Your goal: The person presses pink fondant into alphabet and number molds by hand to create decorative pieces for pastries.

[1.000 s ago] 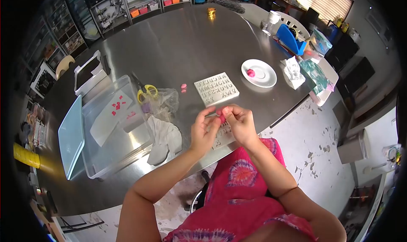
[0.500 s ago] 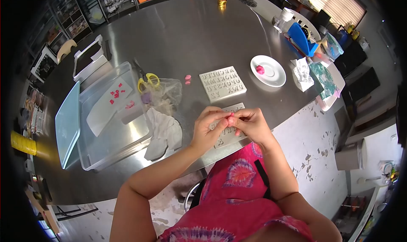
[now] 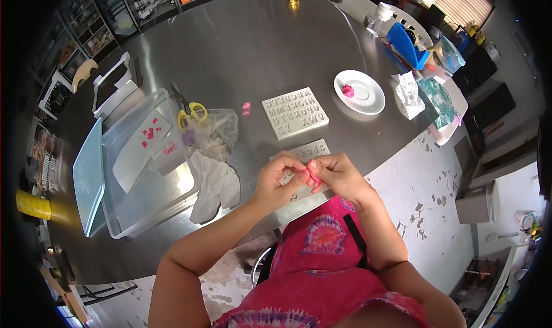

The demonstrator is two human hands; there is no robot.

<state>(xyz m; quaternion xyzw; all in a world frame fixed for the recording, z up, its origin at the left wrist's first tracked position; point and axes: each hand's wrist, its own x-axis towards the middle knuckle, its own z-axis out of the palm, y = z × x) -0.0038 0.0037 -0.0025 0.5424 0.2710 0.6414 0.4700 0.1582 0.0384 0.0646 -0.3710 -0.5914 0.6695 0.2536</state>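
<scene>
My left hand [image 3: 277,181] and my right hand [image 3: 340,177] meet above the nearer letter mold [image 3: 315,148]. Pinched between the fingertips of both is a small lump of pink clay [image 3: 314,178]. Beneath my hands the nearer mold is partly covered. Just beyond lies the other pale letter mold [image 3: 295,113], its carved letters facing up. A white saucer [image 3: 368,102] carries a pink clay ball [image 3: 348,90]. Two small pink clay bits [image 3: 246,106] rest on the metal to the left of the molds.
At left stands a clear plastic box [image 3: 123,213] with small pink pieces on a white sheet [image 3: 129,166]. Yellow-handled scissors [image 3: 192,115], a plastic bag [image 3: 221,127] and a crumpled cloth [image 3: 215,187] lie beside it. Crumpled tissue [image 3: 409,95] sits at right.
My fingers have shifted on the pink clay, and more of it shows between them. The view has moved slightly, so the table items appear a little further left.
</scene>
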